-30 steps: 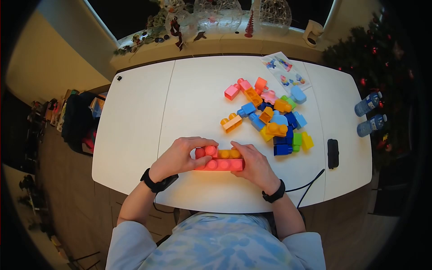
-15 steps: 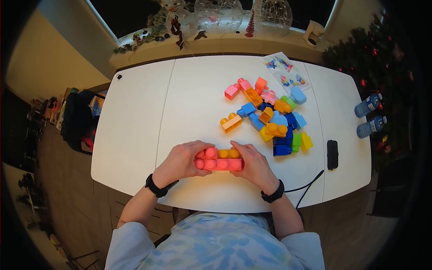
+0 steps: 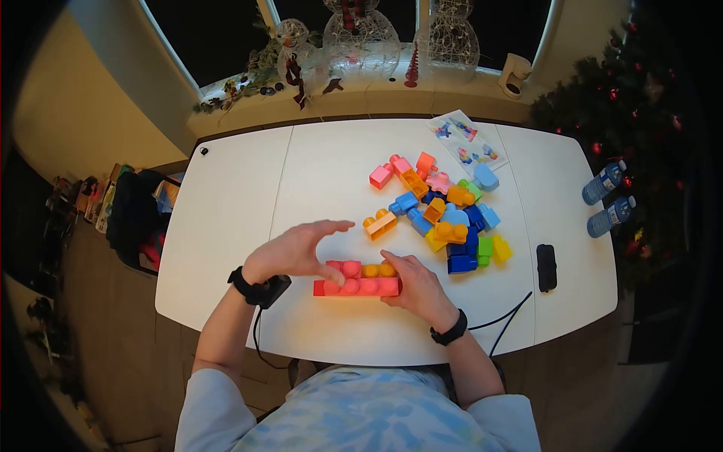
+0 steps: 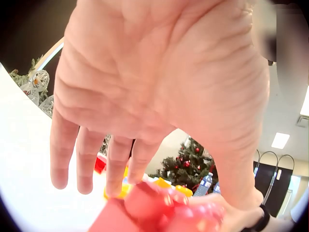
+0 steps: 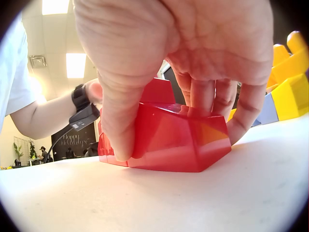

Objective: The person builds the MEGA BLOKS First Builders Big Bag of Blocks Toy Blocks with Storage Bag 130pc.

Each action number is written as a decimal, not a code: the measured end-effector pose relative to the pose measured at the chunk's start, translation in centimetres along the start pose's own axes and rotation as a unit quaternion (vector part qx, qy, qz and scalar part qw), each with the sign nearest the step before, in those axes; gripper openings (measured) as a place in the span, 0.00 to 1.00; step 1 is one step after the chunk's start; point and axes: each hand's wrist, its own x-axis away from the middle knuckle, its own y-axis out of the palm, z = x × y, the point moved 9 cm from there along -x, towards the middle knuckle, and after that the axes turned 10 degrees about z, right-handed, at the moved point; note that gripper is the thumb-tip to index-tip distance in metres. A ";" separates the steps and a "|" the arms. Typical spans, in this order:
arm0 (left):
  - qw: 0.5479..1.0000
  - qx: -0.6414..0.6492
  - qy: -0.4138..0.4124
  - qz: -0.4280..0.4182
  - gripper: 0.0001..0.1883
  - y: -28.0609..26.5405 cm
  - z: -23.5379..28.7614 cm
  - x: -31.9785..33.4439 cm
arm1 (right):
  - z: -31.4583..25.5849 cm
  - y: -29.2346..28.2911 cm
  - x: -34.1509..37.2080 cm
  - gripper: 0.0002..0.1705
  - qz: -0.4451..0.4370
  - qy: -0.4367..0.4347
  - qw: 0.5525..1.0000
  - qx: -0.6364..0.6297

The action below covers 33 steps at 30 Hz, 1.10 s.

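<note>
A built row of toy building blocks lies on the white table (image 3: pixel 218 248) close to the person. Its near side is a long coral-red block (image 3: pixel 376 287); behind that sit a pink block (image 3: pixel 348 268) and an orange block (image 3: pixel 373 270). The right hand (image 3: pixel 420 288) grips the row's right end, thumb on the near face and fingers round the far side, as the right wrist view shows on the red block (image 5: pixel 169 142). Above the left end, the left hand (image 3: pixel 292 252) is spread with straight fingers, its thumb overlapping the pink block in the head view.
Loose blocks (image 3: pixel 452 232) in several colours are heaped right of centre, with a picture sheet (image 3: pixel 467 142) behind them. A black case (image 3: pixel 547 268) and a cable (image 3: pixel 504 316) lie to the right. Two water bottles (image 3: pixel 605 183) stand near the right edge.
The left hand has let go of the row's left end and spread its fingers upward. The right hand keeps its grip. The head view has tilted up slightly.
</note>
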 end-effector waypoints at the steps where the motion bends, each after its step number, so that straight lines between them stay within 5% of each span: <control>1: 0.998 0.034 -0.052 0.001 0.48 -1.2 -1.0 -1.5 | 0.1 0.0 0.1 0.54 -0.002 0.007 1.000 0.001; 5: 0.994 -0.023 -0.085 0.069 0.46 -2.7 -4.1 -8.0 | -0.1 -0.4 0.1 0.53 -0.001 0.016 1.000 0.009; 7: 0.995 -0.091 0.037 0.034 0.39 -0.7 -3.1 -10.8 | -0.1 -0.3 0.1 0.53 0.002 0.003 1.000 0.000; 13: 0.990 -0.122 0.023 -0.070 0.33 4.3 -4.3 -14.8 | -0.4 -0.5 0.2 0.52 0.015 -0.022 1.000 -0.013; 18: 0.988 -0.118 -0.047 -0.086 0.34 3.4 -5.0 -13.8 | -0.2 -0.3 0.2 0.54 0.007 -0.016 1.000 -0.002; 23: 0.999 -0.029 0.041 0.006 0.32 -0.9 -2.2 -9.9 | -0.7 -1.6 0.2 0.60 -0.050 0.022 0.997 -0.051; 26: 0.996 0.048 0.071 -0.007 0.32 -2.9 2.3 -5.7 | -2.5 -5.2 -0.6 0.60 0.007 -0.023 0.995 -0.092; 28: 0.990 0.102 0.098 -0.015 0.34 -3.1 4.5 -3.0 | -2.3 -7.4 -1.3 0.57 0.065 0.037 0.967 -0.244; 30: 0.982 0.156 0.104 -0.037 0.34 -2.6 6.3 -0.9 | -3.5 -7.7 -1.9 0.49 0.088 0.017 0.963 -0.254; 33: 0.975 0.184 0.124 -0.030 0.31 -1.5 7.4 1.0 | -4.6 -6.2 -2.5 0.29 0.109 0.016 0.921 -0.374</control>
